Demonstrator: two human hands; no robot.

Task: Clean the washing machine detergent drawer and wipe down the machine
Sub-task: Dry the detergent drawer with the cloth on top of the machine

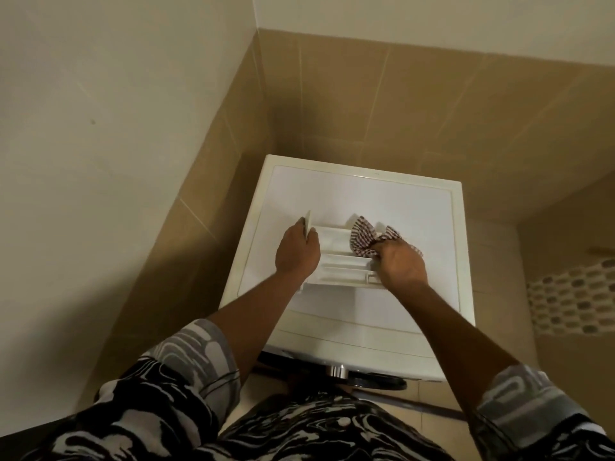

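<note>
On washing machine (382, 197) top lies detergent drawer (337, 261), long axis spanning between both grips. Left grip (297, 251) clasps its panel end; right grip (402, 263), closed around checked cloth (363, 240), touches opposite end, nearer for wiping.
</note>
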